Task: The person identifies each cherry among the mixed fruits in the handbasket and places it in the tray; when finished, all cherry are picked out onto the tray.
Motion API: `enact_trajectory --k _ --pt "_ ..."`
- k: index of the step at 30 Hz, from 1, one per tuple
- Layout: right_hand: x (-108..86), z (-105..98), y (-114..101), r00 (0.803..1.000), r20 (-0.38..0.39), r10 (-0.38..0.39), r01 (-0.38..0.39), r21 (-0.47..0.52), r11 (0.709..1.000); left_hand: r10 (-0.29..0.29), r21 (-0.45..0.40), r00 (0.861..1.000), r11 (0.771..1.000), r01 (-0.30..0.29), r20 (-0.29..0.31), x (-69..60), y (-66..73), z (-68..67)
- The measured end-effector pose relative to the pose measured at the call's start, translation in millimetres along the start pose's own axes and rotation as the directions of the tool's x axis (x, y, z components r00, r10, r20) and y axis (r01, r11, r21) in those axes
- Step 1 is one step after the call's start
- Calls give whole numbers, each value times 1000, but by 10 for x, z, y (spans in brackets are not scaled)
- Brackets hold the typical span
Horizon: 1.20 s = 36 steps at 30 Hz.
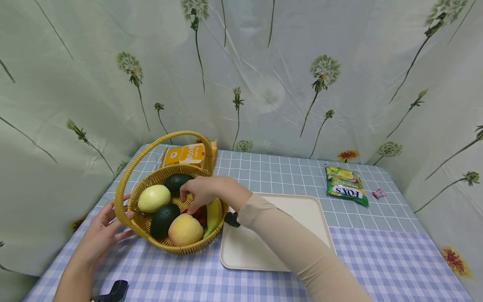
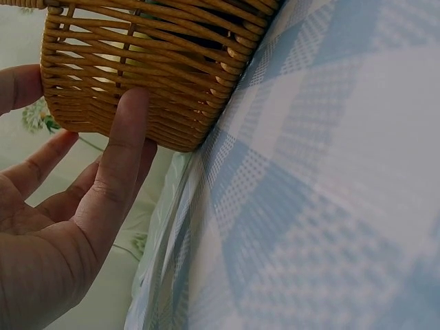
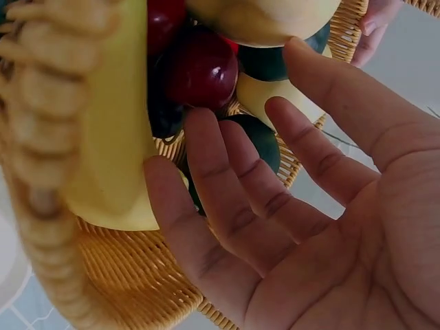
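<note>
A yellow wicker basket (image 1: 181, 249) with a tall handle stands at the left of the table, full of fruit. My left hand (image 1: 99, 233) touches its left side with spread fingers, and the left wrist view has the fingertips against the weave. Inside the basket, my right hand (image 1: 205, 191) hovers low with bent, parted fingers and nothing pinched between them. Dark red round fruit (image 3: 203, 69) lies near those fingertips, beside a banana (image 1: 214, 214). A peach (image 1: 186, 230) sits at the front, with dark green avocado-like fruit (image 1: 164, 220) and a pale yellow-green oval fruit (image 1: 154, 198) farther left.
A cream tray (image 1: 241, 253) lies right of the basket, partly under my right forearm. Behind the basket is an orange packet (image 1: 183, 155). A green FOX'S bag (image 1: 346, 184) and a small pink packet (image 1: 379, 193) lie at the back right.
</note>
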State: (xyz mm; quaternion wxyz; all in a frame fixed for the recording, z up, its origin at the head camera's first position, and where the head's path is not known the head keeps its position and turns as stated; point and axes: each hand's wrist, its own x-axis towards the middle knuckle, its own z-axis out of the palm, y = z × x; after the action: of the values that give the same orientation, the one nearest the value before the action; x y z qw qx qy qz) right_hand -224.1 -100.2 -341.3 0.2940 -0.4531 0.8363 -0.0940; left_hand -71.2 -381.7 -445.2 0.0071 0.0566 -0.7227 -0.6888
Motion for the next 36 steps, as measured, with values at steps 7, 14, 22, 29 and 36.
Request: enact_trajectory --k 7,14,22,29,36 --pt "0 -15 -45 999 28 43 -43 0 999 -5 12 1000 1000 4 2 3 7 0" --pt "11 -31 -66 994 65 85 -86 6 996 -5 10 1000 1000 5 1 8 8 7" --pt "52 -23 -68 991 78 109 -109 -4 994 0 8 1000 1000 0 2 9 6 11" --pt "100 2 -97 989 84 118 -115 -32 993 -8 7 1000 1000 8 0 5 4 3" --pt "138 18 -111 989 85 124 -120 -58 991 -9 18 1000 1000 9 1 -2 3 0"
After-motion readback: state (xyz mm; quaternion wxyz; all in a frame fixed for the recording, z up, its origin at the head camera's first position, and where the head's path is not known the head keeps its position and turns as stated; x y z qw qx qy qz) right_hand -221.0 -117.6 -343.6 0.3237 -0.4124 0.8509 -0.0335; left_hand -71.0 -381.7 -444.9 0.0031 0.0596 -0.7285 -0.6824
